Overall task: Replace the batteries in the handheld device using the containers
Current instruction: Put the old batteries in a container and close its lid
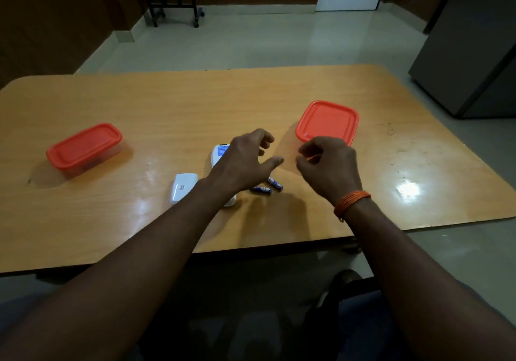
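Wood makes up the table (279, 95), big and shiny, with a pale floor behind it and a dark cupboard far right.

The left hand (245, 162) hangs over the table with its fingers spread and nothing in it; the right hand (326, 165) is just beside it, fingers curled in loosely, and whether it pinches something small cannot be told; an orange thread band (351, 203) goes round that wrist.

Under the left hand lies the white handheld device (219, 152), long and flat, partly hidden by the wrist; just left of it lies the white battery cover (183, 189), off the device and flat on the wood; just right of the device, near the person, lie two small blue batteries (265, 188), touching or almost touching each other.

The batteries look small, round, hard and smooth, so they will likely roll and slip; it seems best to pinch each one at its middle with thumb and one finger; the device looks light and stiff, so holding it by its long sides should keep it steady; the cover looks thin, so it should be pushed on gently.

Far left sits a long tub with a red lid (83, 148), shut; far right sits a square tub with a red lid (326, 122), shut too; each lid likely lifts best from a corner.
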